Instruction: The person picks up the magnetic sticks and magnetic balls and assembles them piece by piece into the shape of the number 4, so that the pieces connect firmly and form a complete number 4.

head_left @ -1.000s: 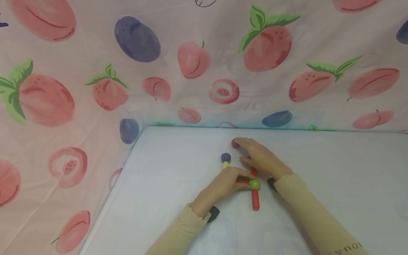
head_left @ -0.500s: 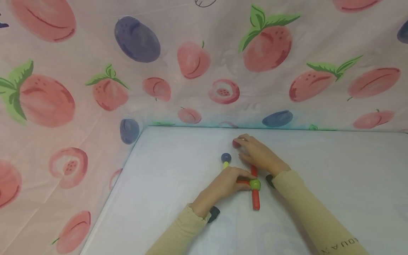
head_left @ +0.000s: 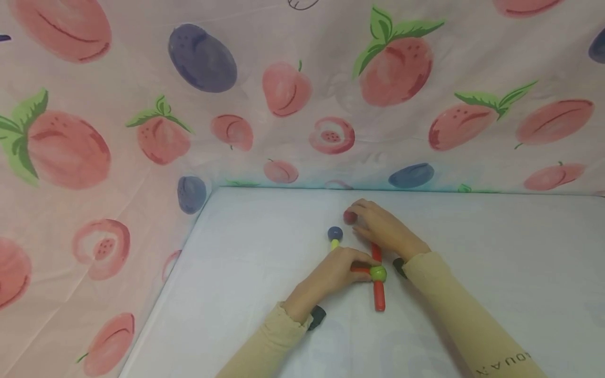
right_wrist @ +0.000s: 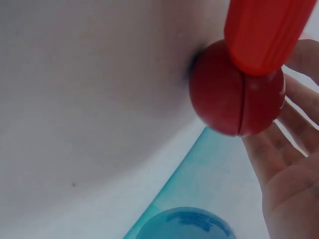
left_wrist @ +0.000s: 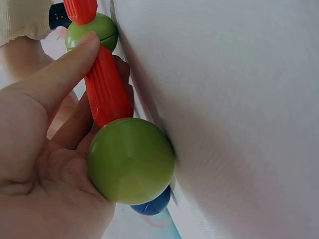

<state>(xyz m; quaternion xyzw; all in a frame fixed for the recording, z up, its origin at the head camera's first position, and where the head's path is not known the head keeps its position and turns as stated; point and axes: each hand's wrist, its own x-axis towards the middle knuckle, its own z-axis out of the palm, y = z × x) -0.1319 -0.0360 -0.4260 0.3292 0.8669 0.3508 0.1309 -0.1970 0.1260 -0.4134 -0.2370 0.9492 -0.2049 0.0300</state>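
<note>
My left hand [head_left: 336,269] grips a red rod [left_wrist: 107,87] of a ball-and-rod building toy, its thumb along the rod. A green ball [head_left: 378,273] joins that rod to others, including a red rod [head_left: 379,296] pointing toward me. The larger-looking green ball [left_wrist: 132,160] sits at the held rod's other end, beside the palm. My right hand [head_left: 384,227] curls its fingers over a red ball [head_left: 350,217] farther back. In the right wrist view a red ball [right_wrist: 219,94] meets the end of a red rod [right_wrist: 266,35], fingers behind it.
Beyond the left hand, a blue ball [head_left: 335,233] tops a yellow-green rod [head_left: 334,244], whose near end is hidden by the hand. The white tabletop [head_left: 227,262] meets a fruit-print cloth [head_left: 302,157] at the back and left.
My right hand has shifted slightly, its fingers curling more, and the red ball at its fingertips has come a little toward me. The left hand and the joined rods stay nearly still.
</note>
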